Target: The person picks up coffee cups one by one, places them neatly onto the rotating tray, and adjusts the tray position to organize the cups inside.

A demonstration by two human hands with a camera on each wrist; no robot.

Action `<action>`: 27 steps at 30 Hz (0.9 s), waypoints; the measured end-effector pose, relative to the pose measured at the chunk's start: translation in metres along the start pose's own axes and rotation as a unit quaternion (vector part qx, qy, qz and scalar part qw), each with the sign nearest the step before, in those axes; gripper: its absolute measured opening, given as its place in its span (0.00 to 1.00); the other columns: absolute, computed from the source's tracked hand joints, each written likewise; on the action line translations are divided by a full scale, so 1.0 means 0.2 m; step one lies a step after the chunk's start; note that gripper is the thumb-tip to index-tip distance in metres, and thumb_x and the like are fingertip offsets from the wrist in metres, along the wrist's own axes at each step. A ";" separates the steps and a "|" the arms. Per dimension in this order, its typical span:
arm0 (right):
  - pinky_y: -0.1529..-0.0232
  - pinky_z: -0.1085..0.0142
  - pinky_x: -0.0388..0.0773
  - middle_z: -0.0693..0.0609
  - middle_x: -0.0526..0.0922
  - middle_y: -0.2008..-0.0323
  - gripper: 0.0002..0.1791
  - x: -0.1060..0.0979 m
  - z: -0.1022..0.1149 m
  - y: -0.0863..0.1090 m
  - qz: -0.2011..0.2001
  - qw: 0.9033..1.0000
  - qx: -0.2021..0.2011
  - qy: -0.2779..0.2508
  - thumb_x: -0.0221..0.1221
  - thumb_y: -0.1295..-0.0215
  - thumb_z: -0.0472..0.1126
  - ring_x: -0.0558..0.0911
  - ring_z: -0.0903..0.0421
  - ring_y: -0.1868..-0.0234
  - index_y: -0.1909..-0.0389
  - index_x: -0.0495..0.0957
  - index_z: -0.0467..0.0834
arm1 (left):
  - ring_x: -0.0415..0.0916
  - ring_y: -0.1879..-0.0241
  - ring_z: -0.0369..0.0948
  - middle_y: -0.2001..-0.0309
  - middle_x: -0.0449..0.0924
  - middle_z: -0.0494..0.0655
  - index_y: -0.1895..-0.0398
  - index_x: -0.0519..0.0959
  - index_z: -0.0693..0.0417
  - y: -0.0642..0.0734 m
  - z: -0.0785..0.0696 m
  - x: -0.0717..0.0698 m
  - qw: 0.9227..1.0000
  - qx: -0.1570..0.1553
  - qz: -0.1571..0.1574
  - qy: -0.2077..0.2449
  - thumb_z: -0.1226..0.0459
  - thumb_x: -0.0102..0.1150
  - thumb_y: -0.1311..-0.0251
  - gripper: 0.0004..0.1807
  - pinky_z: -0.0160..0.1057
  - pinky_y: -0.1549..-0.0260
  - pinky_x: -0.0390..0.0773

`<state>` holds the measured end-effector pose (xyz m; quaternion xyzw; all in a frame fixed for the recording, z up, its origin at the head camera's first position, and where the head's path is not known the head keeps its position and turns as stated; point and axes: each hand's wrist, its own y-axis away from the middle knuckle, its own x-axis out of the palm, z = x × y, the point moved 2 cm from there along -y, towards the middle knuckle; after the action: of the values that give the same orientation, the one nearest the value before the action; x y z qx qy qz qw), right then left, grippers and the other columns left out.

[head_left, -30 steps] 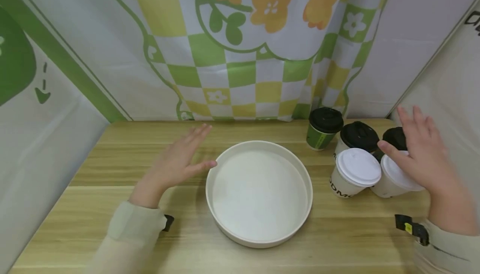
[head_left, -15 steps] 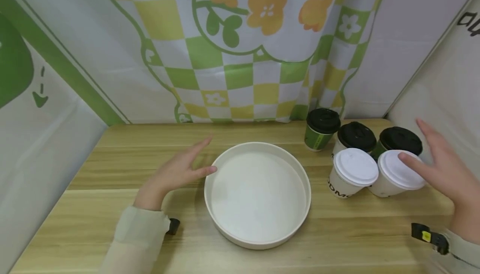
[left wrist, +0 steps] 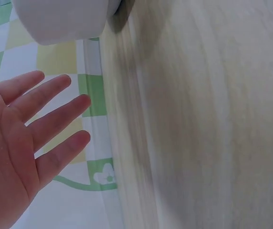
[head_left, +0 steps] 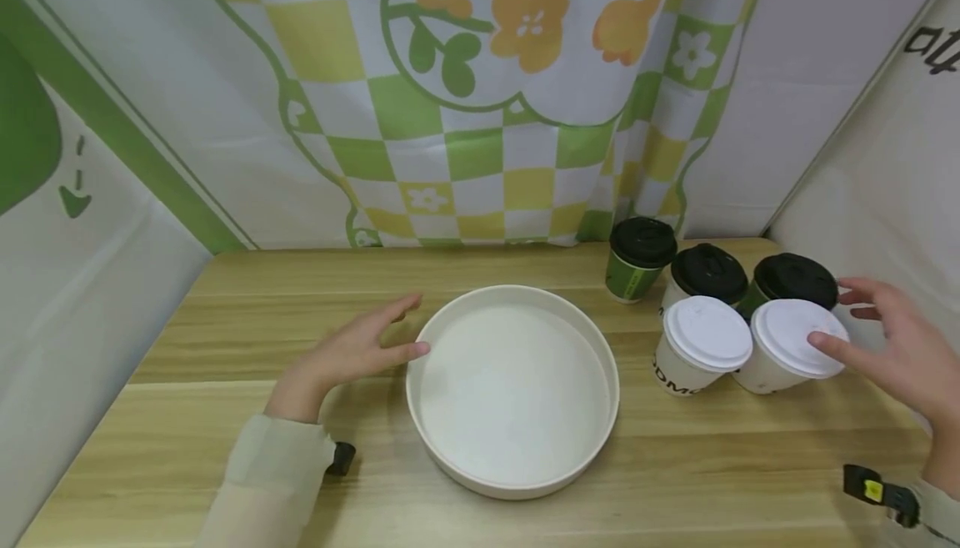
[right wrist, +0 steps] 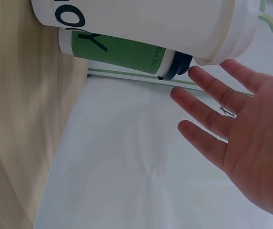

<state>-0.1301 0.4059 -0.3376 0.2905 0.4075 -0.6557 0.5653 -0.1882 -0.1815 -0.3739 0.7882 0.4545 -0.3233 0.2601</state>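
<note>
My left hand (head_left: 348, 359) is at the left rim of a round cream tray (head_left: 513, 495), thumb tip overlapping the rim in the head view. Its fingers are spread and hold nothing in the left wrist view. On the right, my right hand (head_left: 896, 344) is beside a white-lidded paper cup (head_left: 798, 339), the thumb overlapping the lid. The fingers reach toward the black lid of a green cup (head_left: 795, 279) behind it. In the right wrist view the right hand's fingers (right wrist: 205, 126) are extended, close to the lids, with nothing between them.
Another white-lidded cup (head_left: 705, 344) stands left of the nearest one. Behind it are a black-lidded white cup (head_left: 707, 273) and a green cup with a black lid (head_left: 640, 256). A checkered curtain (head_left: 472, 156) hangs along the wooden table's (head_left: 300, 277) back edge.
My right hand has moved right and down from above the cups to their right side. The left hand has lowered slightly beside the tray. The cups and tray stay put.
</note>
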 end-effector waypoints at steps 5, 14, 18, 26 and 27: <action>0.55 0.27 0.63 0.22 0.62 0.39 0.47 0.02 0.00 0.01 0.014 1.000 0.009 -0.003 0.67 0.39 0.46 0.64 0.22 0.44 0.29 0.53 0.27 | 0.58 0.26 0.59 0.23 0.57 0.52 0.20 0.49 0.48 -0.01 0.02 0.01 1.000 -0.001 0.017 0.014 0.40 0.58 0.37 0.49 0.66 0.33 0.66; 0.53 0.35 0.65 0.23 0.63 0.37 0.48 0.03 -0.01 0.02 0.032 0.999 -0.001 -0.004 0.71 0.44 0.44 0.66 0.27 0.45 0.30 0.57 0.30 | 0.57 0.25 0.57 0.24 0.60 0.52 0.20 0.49 0.51 -0.03 0.03 0.02 0.998 0.008 0.042 0.038 0.41 0.64 0.41 0.53 0.63 0.30 0.64; 0.53 0.36 0.66 0.24 0.62 0.36 0.49 0.03 -0.01 0.02 0.046 0.999 -0.004 -0.002 0.73 0.47 0.45 0.66 0.28 0.46 0.30 0.58 0.31 | 0.58 0.25 0.54 0.25 0.62 0.49 0.20 0.49 0.51 -0.03 0.03 0.03 0.998 0.011 0.049 0.043 0.42 0.66 0.43 0.55 0.63 0.29 0.62; 0.57 0.29 0.67 0.22 0.61 0.36 0.56 0.05 0.00 0.02 0.085 0.996 0.006 0.017 0.74 0.48 0.48 0.65 0.25 0.46 0.26 0.52 0.33 | 0.60 0.26 0.52 0.26 0.62 0.50 0.20 0.50 0.51 -0.05 0.02 0.05 0.995 0.015 0.065 0.074 0.46 0.71 0.46 0.56 0.59 0.29 0.65; 0.57 0.29 0.67 0.21 0.61 0.36 0.57 0.06 0.00 0.02 0.089 0.996 0.004 0.016 0.74 0.49 0.48 0.66 0.25 0.46 0.26 0.51 0.33 | 0.60 0.26 0.52 0.26 0.62 0.50 0.20 0.50 0.51 -0.05 0.02 0.05 0.994 0.015 0.066 0.081 0.47 0.71 0.46 0.55 0.58 0.29 0.65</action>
<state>-0.1293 0.4008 -0.3482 0.3382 0.3866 -0.5999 0.6134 -0.1946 -0.1745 -0.3862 0.8440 0.4160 -0.2471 0.2316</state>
